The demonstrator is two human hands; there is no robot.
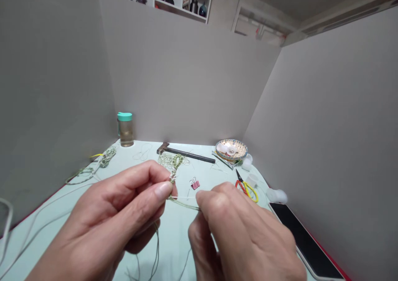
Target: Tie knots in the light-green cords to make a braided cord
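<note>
My left hand [124,214] pinches a green and white knotted cord piece [177,162] between thumb and forefinger. Its looped end stands up above the fingertips. From the pinch, green and white cords [183,205] run across to my right hand [236,231], whose closed fingers grip them. The stretch between the hands looks taut in the white strand and slightly slack in the green. Loose dark-looking cord ends [157,248] hang below my left hand. A pink binder clip [195,184] lies on the table just beyond the gap between the hands.
Behind the hands lie a hammer [189,153] and tangled thread [165,160]. A lidded bottle [126,130] stands back left, near a green cord bundle [107,157]. On the right are a patterned bowl [241,150], yellow-handled scissors [250,192] and a phone [306,239]. Grey partitions enclose the table.
</note>
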